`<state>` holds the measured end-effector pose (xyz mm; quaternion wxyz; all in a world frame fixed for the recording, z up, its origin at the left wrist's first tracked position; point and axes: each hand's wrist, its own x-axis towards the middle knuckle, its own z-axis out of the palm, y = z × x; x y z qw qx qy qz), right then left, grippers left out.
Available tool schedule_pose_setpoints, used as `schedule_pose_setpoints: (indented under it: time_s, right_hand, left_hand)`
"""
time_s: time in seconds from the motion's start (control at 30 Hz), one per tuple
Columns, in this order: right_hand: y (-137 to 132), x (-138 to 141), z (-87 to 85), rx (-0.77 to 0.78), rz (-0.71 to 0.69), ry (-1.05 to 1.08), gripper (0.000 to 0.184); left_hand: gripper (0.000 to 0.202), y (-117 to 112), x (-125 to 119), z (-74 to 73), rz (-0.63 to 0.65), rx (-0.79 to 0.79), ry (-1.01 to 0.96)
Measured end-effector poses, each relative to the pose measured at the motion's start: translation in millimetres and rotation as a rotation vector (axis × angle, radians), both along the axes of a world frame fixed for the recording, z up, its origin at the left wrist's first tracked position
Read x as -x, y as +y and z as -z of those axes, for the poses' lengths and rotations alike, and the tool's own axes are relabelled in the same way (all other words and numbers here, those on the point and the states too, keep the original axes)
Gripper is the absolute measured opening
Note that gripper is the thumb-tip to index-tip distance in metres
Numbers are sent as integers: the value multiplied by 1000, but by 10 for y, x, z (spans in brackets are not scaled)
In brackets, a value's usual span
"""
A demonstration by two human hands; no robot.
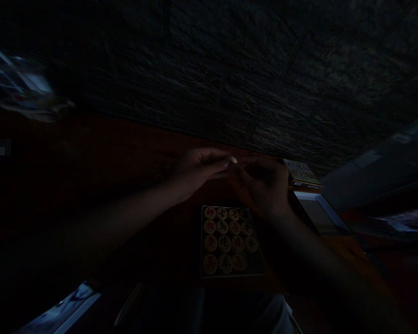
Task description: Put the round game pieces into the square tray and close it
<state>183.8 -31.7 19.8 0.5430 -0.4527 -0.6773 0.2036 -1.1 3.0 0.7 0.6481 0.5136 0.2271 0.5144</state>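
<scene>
A shallow square box (201, 241) of round Chinese chess pieces with red and black characters lies on the dark red table, nearer to me than my hands. The lower right corner of the box shows no piece. Beyond the box, my left hand (209, 164) and my right hand (264, 181) meet at their fingertips. Between them shows a small pale thing (233, 159), too dim to make out fully; it may be the edge of a chess piece. Both hands are closed in a pinch around it, with the right fingertips dark and blurred.
A patterned box (303, 174) stands by my right hand, with a pale-framed tray or lid (316, 211) beside it. A stone wall (212, 83) rises behind the table (125, 148). Cluttered items in a pale holder (38, 104) stand at far left. The light is very low.
</scene>
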Motion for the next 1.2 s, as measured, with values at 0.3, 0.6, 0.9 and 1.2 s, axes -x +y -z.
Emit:
schedule_pose_setpoints:
  time_s: [0.3,0.6,0.9,1.2]
  right_hand:
    - [-33,-42,-3,-185,39,-207,17]
    - [-24,-75,-62,-189,-16,-237,27]
    - [-34,-112,-131,-204,-87,-381,24]
    - [-84,-75,-128,-143,49,-313,20]
  left_hand:
    - [15,8,1,-81,141,129,-113]
    - [5,-26,-5,-155,167,201,-164]
    - [20,-9,-7,-111,167,205,-102]
    - [28,-32,-12,-106,283,248,-106]
